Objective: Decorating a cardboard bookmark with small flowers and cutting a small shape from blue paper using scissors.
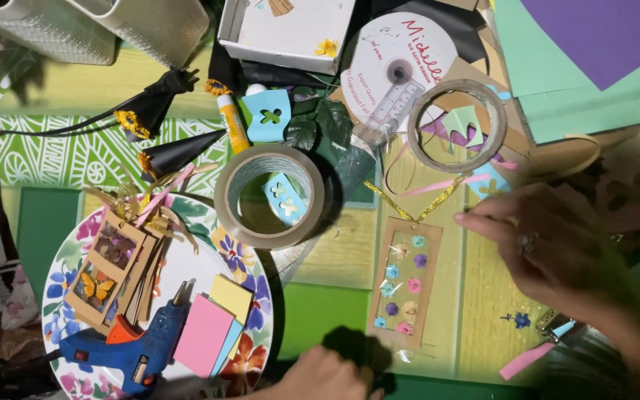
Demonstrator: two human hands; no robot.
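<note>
A brown card bookmark [407, 281] with a clear window of small paper flowers lies on the wooden table, with gold and pink ribbon [438, 191] at its top end. My right hand [550, 248], a ring on one finger, stretches in from the right. Its fingertips touch the table beside the bookmark's top right corner and I see nothing in it. My left hand [324, 376] is at the bottom edge, curled against a blurred dark object [353, 350] just below the bookmark's lower left corner.
A flowered plate [250, 274] at left holds a blue glue gun [124, 352], coloured paper pads and card frames. Brown tape roll [270, 196], clear tape roll [457, 124], white ribbon spool [398, 63], glue stick [231, 118], black paper cones, white box and paper sheets crowd the far side.
</note>
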